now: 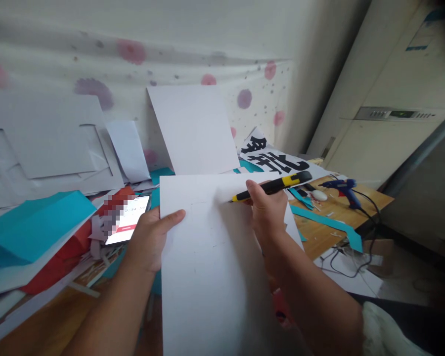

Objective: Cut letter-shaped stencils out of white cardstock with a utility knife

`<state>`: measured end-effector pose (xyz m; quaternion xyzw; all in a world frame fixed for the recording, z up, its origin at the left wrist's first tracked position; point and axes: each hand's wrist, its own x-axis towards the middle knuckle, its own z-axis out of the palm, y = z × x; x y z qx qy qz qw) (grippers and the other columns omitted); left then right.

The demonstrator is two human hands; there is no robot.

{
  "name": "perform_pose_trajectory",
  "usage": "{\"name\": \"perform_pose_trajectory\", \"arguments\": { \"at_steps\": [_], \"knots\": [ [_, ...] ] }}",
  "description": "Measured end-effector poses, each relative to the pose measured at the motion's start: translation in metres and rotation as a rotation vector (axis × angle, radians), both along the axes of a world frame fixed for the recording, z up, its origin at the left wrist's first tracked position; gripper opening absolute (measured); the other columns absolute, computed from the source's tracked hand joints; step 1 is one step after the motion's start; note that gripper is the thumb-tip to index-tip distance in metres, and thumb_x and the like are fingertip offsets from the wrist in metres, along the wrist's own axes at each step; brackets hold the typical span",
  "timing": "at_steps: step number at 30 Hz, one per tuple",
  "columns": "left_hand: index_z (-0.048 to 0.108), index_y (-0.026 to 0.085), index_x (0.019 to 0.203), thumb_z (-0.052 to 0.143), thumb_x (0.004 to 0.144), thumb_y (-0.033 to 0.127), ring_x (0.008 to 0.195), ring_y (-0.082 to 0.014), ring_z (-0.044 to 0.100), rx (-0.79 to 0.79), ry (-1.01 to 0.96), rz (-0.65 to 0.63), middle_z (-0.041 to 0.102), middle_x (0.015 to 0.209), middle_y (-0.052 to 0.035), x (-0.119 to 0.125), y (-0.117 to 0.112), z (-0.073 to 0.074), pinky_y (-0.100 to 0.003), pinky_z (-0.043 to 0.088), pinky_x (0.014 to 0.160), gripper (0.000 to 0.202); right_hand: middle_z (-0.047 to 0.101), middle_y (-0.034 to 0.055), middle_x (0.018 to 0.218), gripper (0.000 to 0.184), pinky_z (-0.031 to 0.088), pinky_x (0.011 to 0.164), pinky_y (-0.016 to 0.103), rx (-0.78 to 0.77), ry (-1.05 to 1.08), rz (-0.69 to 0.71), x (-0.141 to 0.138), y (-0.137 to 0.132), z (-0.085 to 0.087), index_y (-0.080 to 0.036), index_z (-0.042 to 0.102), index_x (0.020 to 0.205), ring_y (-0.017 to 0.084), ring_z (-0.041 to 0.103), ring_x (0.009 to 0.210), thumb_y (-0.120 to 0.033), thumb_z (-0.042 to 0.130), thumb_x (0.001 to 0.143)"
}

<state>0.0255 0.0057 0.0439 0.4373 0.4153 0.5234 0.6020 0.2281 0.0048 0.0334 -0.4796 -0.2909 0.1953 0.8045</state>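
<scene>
A large white board (207,277) tilts up in front of me, with a few faint dark marks on its face. My left hand (154,232) grips its left edge, the thumb lying over the front and the fingers hidden behind. In my right hand (265,207) is a black and yellow utility knife (278,185), held like a pen. Its tip points left and is at or just above the board's upper middle; I cannot tell whether it touches. The knife's shadow and my arm's fall across the board.
Left of the board lie a lit phone (129,220), turquoise paper (40,222) and red paper scraps. A white sheet (196,128) leans at the back. On the wooden table at right are a blue glue gun (343,188) with its cord, a turquoise strip (322,217) and paper with black characters (270,160).
</scene>
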Motion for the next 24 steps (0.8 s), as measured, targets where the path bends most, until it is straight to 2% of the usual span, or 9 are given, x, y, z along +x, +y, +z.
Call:
{"name": "perform_pose_trajectory", "arguments": {
  "at_steps": [5, 10, 17, 24],
  "knots": [
    [0.073, 0.015, 0.091, 0.085, 0.055, 0.029, 0.066, -0.0279, 0.071, -0.008, 0.014, 0.028, 0.075, 0.075, -0.0083, 0.002, -0.002, 0.001, -0.034, 0.056, 0.056, 0.040, 0.069, 0.0024, 0.080, 0.027, 0.056, 0.064, 0.034, 0.041, -0.019, -0.010, 0.006, 0.002, -0.002, -0.017, 0.065, 0.081, 0.020, 0.066, 0.075, -0.036, 0.075, 0.063],
    [0.073, 0.015, 0.092, 0.085, 0.055, 0.028, 0.065, -0.0266, 0.071, -0.015, 0.013, 0.029, 0.075, 0.076, -0.0077, 0.001, 0.000, 0.000, -0.032, 0.056, 0.056, 0.042, 0.069, 0.0023, 0.082, 0.028, 0.056, 0.068, 0.036, 0.078, -0.031, -0.018, 0.009, 0.003, -0.004, -0.017, 0.065, 0.089, 0.020, 0.067, 0.076, -0.032, 0.071, 0.066],
    [0.072, 0.014, 0.096, 0.085, 0.056, 0.027, 0.069, -0.0270, 0.071, -0.001, 0.016, -0.004, 0.076, 0.081, -0.0090, 0.001, 0.001, -0.003, -0.032, 0.057, 0.060, 0.044, 0.065, 0.0002, 0.072, 0.023, 0.055, 0.064, 0.034, 0.085, -0.014, 0.006, 0.012, 0.006, -0.005, -0.017, 0.063, 0.081, 0.018, 0.064, 0.069, -0.030, 0.071, 0.064],
    [0.072, 0.013, 0.093, 0.086, 0.053, 0.028, 0.064, -0.0283, 0.071, -0.027, 0.006, 0.016, 0.075, 0.076, -0.0092, 0.001, 0.000, -0.002, -0.033, 0.056, 0.056, 0.045, 0.062, -0.0017, 0.067, 0.022, 0.054, 0.060, 0.032, 0.088, 0.010, 0.044, 0.014, 0.004, -0.007, -0.018, 0.062, 0.079, 0.016, 0.061, 0.063, -0.032, 0.073, 0.065]
  ]
}}
